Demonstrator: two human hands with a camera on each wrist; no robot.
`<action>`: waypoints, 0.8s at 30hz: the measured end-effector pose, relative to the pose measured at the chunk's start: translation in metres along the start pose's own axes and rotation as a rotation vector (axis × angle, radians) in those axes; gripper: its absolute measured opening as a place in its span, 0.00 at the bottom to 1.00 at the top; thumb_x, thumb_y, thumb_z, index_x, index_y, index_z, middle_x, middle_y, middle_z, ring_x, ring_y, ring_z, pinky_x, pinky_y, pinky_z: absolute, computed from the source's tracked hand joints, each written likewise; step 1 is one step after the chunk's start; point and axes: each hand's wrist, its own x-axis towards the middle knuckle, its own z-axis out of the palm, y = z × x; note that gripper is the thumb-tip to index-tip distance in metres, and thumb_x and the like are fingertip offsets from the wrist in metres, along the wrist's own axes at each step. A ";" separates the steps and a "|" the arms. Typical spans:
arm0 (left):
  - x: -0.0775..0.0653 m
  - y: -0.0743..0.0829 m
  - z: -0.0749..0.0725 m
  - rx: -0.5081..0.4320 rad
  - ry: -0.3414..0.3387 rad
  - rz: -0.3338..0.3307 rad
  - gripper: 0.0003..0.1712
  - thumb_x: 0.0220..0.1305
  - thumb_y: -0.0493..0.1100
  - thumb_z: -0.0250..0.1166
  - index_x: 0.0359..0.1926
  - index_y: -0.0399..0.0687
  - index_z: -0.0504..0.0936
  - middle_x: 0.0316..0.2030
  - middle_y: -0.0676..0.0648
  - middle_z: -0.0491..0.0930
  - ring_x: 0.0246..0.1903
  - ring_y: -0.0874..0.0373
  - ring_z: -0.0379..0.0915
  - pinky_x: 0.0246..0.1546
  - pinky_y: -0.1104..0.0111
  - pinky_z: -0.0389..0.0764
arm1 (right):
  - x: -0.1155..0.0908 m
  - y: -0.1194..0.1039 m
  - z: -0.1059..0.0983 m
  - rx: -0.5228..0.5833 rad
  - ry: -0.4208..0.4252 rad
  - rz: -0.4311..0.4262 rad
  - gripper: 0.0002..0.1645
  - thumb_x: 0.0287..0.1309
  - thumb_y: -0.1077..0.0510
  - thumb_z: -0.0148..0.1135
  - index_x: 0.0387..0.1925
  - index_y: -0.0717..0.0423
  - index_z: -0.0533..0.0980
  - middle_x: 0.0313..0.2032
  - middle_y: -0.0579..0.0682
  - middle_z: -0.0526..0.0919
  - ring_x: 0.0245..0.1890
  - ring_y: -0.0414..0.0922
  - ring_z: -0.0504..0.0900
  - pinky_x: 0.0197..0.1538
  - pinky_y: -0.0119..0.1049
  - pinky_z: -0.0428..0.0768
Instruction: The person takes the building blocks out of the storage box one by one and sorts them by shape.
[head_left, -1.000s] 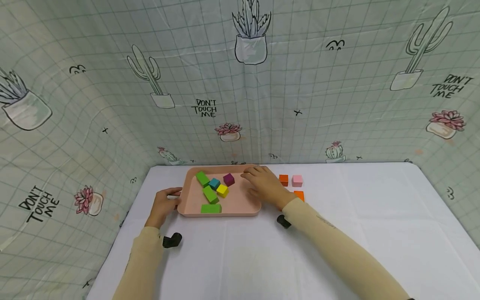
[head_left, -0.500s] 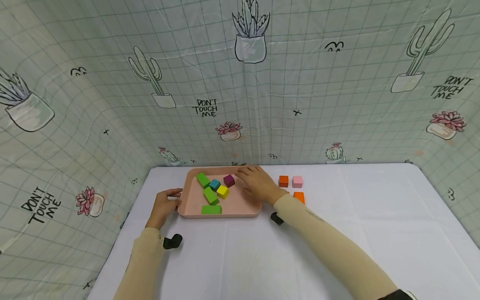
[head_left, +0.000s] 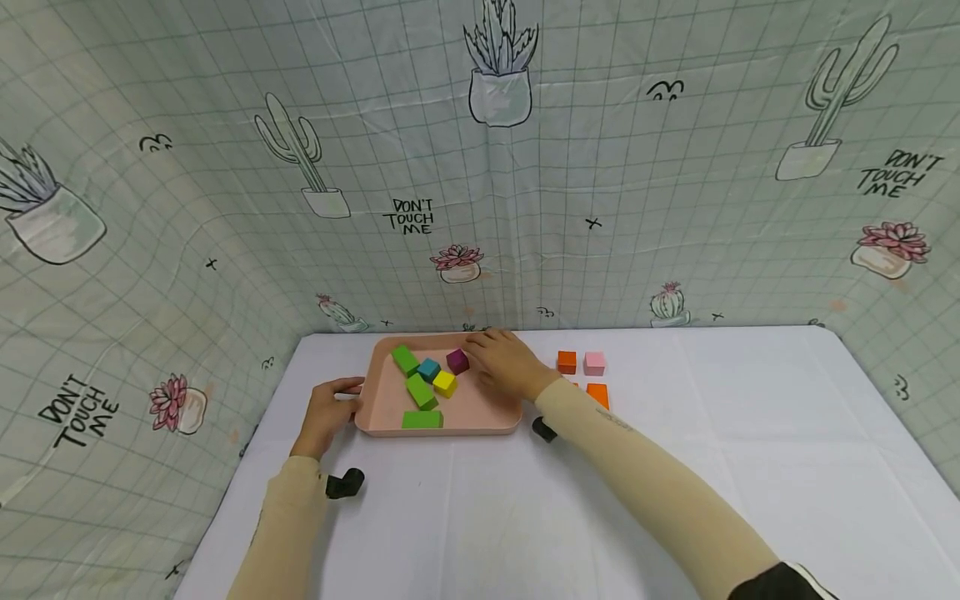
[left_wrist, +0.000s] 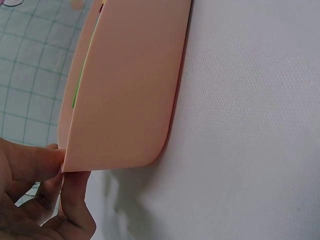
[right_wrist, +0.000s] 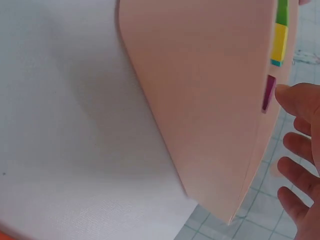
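A pink tray [head_left: 480, 412] lies near the back of the white table. My left hand [head_left: 327, 412] pinches its left rim, thumb on top and fingers beneath in the left wrist view. Over the tray's right half hovers my right hand [head_left: 510, 362], its fingers [right_wrist: 295, 142] spread and holding nothing. Close to its fingertips is a purple cube [head_left: 457, 361]. Beside that sit a yellow cube [head_left: 445, 384] and a blue cube [head_left: 428, 370]. Green blocks lie in the tray too: one at the back [head_left: 405, 360], a middle green block [head_left: 421, 391] and a front green block [head_left: 422, 419].
Right of the tray stand a red-orange cube [head_left: 567, 362], a pink cube [head_left: 594, 364] and an orange block [head_left: 599, 394], partly behind the right forearm. A patterned cloth [head_left: 570, 167] hangs along the table's back and left.
My right hand has moved a little left over the tray, closer to the purple cube. The left hand stays at the rim, and the blocks have not moved.
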 end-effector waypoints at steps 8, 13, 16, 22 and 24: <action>0.001 0.001 0.000 -0.010 -0.001 0.003 0.27 0.68 0.25 0.57 0.68 0.24 0.74 0.59 0.26 0.74 0.38 0.56 0.77 0.33 0.74 0.79 | 0.007 -0.002 -0.002 -0.004 -0.031 0.011 0.31 0.74 0.55 0.64 0.73 0.59 0.72 0.72 0.55 0.75 0.73 0.57 0.70 0.77 0.54 0.65; 0.000 0.002 0.000 -0.006 0.004 0.004 0.27 0.68 0.25 0.57 0.68 0.24 0.74 0.59 0.26 0.75 0.38 0.56 0.77 0.34 0.73 0.79 | 0.013 -0.003 -0.002 0.012 -0.050 0.009 0.29 0.75 0.55 0.64 0.73 0.56 0.73 0.72 0.54 0.75 0.72 0.56 0.71 0.75 0.54 0.67; -0.003 0.003 0.000 -0.003 0.009 -0.004 0.27 0.68 0.25 0.57 0.68 0.24 0.74 0.59 0.26 0.75 0.38 0.55 0.77 0.34 0.74 0.79 | 0.015 -0.005 -0.003 0.025 -0.072 0.005 0.29 0.75 0.55 0.64 0.73 0.54 0.73 0.73 0.52 0.74 0.73 0.55 0.70 0.76 0.54 0.67; -0.007 0.005 0.000 0.008 0.010 -0.022 0.27 0.69 0.25 0.57 0.68 0.25 0.75 0.60 0.27 0.75 0.39 0.53 0.77 0.34 0.74 0.79 | 0.015 -0.008 -0.004 0.044 -0.106 -0.028 0.29 0.75 0.56 0.62 0.74 0.54 0.73 0.74 0.51 0.73 0.75 0.55 0.68 0.78 0.53 0.63; -0.008 0.006 0.000 0.010 0.011 -0.025 0.26 0.69 0.25 0.57 0.68 0.25 0.75 0.59 0.27 0.75 0.40 0.53 0.77 0.34 0.74 0.79 | 0.014 -0.009 -0.005 0.056 -0.105 -0.046 0.28 0.76 0.57 0.62 0.73 0.56 0.73 0.73 0.53 0.73 0.75 0.56 0.68 0.78 0.54 0.62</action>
